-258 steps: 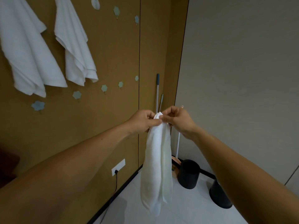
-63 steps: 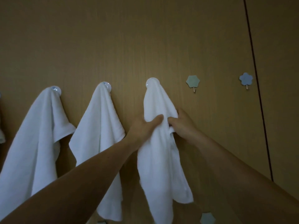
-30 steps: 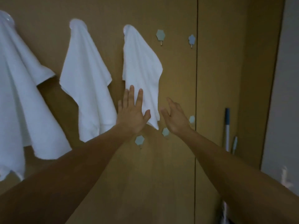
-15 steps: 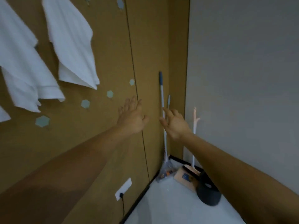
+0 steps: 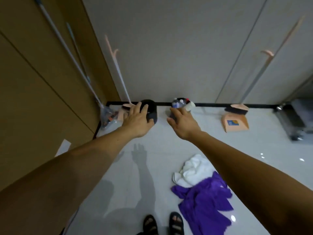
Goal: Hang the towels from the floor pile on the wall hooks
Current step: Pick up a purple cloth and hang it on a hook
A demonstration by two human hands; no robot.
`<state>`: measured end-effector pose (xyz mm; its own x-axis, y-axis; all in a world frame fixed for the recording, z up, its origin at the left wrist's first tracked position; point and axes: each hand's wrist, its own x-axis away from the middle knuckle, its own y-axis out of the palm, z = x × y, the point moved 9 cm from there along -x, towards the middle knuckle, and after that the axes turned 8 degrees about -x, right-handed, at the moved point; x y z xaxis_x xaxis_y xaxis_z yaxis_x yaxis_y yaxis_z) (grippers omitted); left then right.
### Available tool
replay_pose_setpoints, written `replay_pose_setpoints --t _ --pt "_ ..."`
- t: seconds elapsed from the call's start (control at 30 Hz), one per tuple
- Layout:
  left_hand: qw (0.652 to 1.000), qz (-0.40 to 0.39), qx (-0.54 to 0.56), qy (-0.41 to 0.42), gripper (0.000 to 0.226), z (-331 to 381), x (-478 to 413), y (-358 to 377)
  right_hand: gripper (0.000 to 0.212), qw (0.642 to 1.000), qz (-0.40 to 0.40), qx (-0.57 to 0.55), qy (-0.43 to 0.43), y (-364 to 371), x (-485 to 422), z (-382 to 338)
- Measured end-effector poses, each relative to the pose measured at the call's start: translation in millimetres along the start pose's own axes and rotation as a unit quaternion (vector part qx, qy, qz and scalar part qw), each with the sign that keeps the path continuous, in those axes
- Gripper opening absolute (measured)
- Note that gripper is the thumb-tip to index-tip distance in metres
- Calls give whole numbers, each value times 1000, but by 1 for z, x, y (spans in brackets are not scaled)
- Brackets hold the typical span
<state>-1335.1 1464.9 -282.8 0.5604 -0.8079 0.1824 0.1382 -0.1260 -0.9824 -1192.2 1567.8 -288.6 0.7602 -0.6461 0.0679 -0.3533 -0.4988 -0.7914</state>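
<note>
Looking down at a pale floor (image 5: 118, 175), the left hand (image 5: 138, 121) and right hand (image 5: 183, 123) reach forward side by side, fingers straight, each grip released and empty. A crumpled white towel (image 5: 194, 172) lies on the floor, well below both hands and back toward the body, partly under the right forearm, with a purple cloth (image 5: 206, 204) touching its near edge. The right hand is nearer the white towel; towel and cloth together stretch lengthwise from hands toward sandalled feet (image 5: 176, 223).
</note>
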Motion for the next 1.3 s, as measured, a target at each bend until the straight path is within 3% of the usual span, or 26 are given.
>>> replay_pose_setpoints --t 0.2,0.43,0.77,0.97,1.03,1.17,1.3 --pt "990 -106 16 92 69 105 0 121 55 987 -17 17 157 19 73 149" --pt "971 -216 4 103 69 168 44 294 52 950 -106 -31 293 118 159 312" --pt "934 -334 26 125 63 246 77 619 52 886 -175 -75 423 354 275 551" --pt "929 -341 50 135 60 254 85 770 52 850 -214 -80 474 506 327 640" --pt "935 -324 53 135 61 253 79 801 55 857 -182 -74 477 535 328 664" --pt "945 -290 83 124 58 251 63 841 60 906 -19 -57 419 544 294 693" --pt "948 -280 104 110 56 243 59 847 33 924 1 -16 382 543 275 697"
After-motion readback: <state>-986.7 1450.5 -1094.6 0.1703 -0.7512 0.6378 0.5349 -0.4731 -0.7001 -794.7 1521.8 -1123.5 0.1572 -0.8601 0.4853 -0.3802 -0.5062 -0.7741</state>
